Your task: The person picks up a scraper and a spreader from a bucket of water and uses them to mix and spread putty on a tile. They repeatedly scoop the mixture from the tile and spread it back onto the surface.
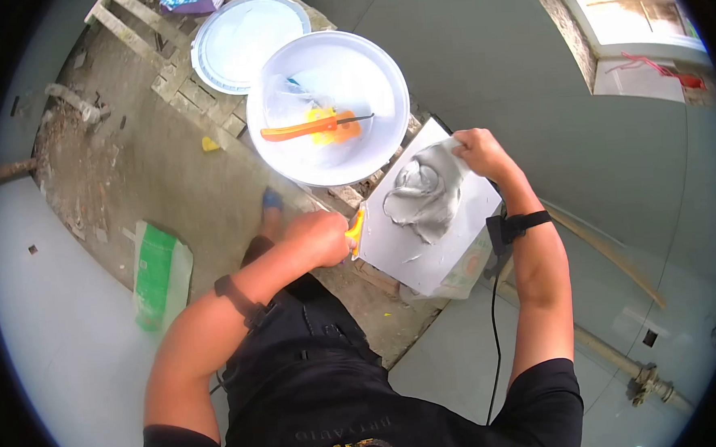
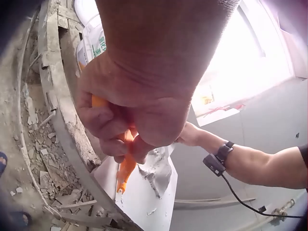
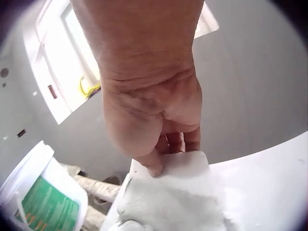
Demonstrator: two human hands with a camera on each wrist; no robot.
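My left hand (image 1: 318, 235) grips the orange-yellow handle (image 2: 126, 168) of a flat-edged tool at the left edge of a white board (image 1: 384, 250). The tool's thin edge lies along that side of the board; much of the tool is hidden. A smeared mound of grey paste (image 1: 446, 199) covers the board's middle. At the board's far right corner, my right hand (image 1: 484, 154) pinches a white flat scraper with rounded corners (image 3: 185, 166), thumb on top and fingers behind. The scraper's lower part meets the paste in the right wrist view.
A white bucket (image 1: 395, 84) stands beyond the board, with an orange-handled hooked tool (image 1: 300, 129) and plastic packaging inside. Its round lid (image 1: 243, 35) lies behind it on wooden slats. A green-white bag (image 1: 158, 270) and rubble (image 1: 68, 174) are on the floor. Tiled wall rises at right.
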